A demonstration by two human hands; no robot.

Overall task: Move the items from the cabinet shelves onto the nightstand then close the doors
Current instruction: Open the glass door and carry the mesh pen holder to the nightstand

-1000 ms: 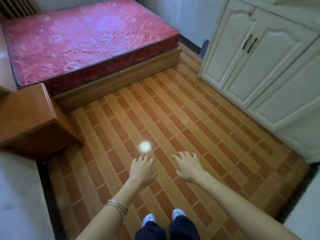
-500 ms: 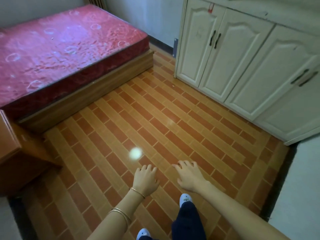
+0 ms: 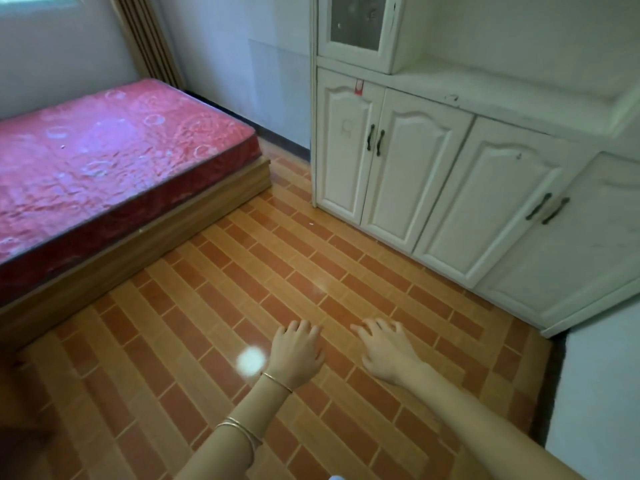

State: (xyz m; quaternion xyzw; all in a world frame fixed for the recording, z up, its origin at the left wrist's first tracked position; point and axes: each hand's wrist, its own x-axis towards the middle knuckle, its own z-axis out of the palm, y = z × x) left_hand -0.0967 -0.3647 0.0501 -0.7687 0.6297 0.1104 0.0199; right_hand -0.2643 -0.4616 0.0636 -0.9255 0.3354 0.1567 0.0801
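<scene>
With the left hand (image 3: 296, 351) and right hand (image 3: 384, 353) empty and loosely spread, the wise move is to step close to the shut cabinet (image 3: 408, 168) and pull its paired handles (image 3: 380, 143) evenly.

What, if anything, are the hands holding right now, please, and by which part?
Nothing is held: the left hand and right hand are both empty and relaxed above the tiled floor.
</scene>
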